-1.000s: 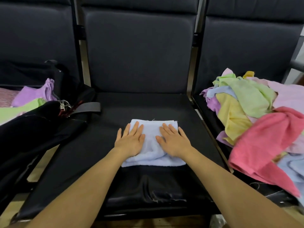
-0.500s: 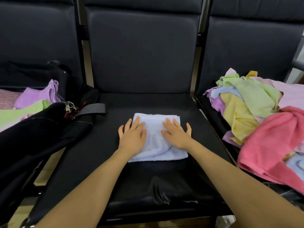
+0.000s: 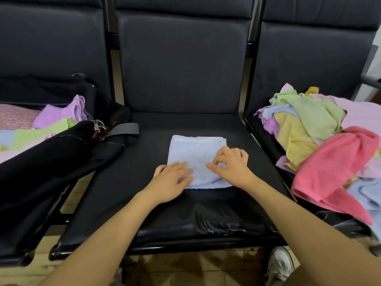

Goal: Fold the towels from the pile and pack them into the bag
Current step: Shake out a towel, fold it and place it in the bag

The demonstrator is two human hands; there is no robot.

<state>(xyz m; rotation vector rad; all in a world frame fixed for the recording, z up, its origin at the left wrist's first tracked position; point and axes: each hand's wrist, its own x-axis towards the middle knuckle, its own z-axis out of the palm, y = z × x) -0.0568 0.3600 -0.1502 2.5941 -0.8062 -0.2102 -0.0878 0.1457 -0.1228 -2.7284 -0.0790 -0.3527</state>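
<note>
A folded light blue towel (image 3: 195, 153) lies on the middle black seat (image 3: 185, 213). My left hand (image 3: 171, 180) rests flat on its near left corner, fingers straight and pointing right. My right hand (image 3: 231, 166) sits at the towel's right side, fingers curled down over the right edge and thumb on top. A pile of loose towels (image 3: 321, 141) in pink, yellow, green, purple and blue covers the right seat. The open black bag (image 3: 51, 153) stands on the left seat with folded purple, green and pink towels (image 3: 59, 114) inside.
Black seat backs rise behind all three seats. A grey strap and metal clip (image 3: 121, 130) of the bag hang onto the middle seat's left edge. Tiled floor and a white shoe (image 3: 278, 263) show below the seat's front edge.
Both hands slid toward me over the towel. The left hand moved to the near left corner and turned rightward. The right hand's fingers went from flat to curled at the right edge.
</note>
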